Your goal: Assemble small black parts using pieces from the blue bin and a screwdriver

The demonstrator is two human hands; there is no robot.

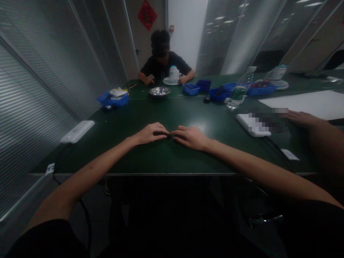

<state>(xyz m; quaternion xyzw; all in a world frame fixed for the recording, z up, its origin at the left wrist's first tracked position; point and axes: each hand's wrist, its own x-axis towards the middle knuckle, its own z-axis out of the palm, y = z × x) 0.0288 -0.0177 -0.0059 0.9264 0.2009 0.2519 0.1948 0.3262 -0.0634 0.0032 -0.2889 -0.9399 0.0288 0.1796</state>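
On the green table (139, 157), my left hand (152, 133) and my right hand (191, 137) meet near the middle. A small dark piece (169, 135) sits between their fingertips; its kind is too small and dim to make out. The thumb and fingers of my left hand close on its left side. From the right, the fingers of my right hand are bent together around its other end. Both hands rest low, at or just above the tabletop, and partly cover the piece.
Across the table a person (166, 61) sits near a metal bowl (159, 92). Blue trays (191, 89) and a water bottle (238, 95) stand toward the back right. White power strips (77, 131) lie on both sides. Another person's hand (303, 118) reaches in from the right.
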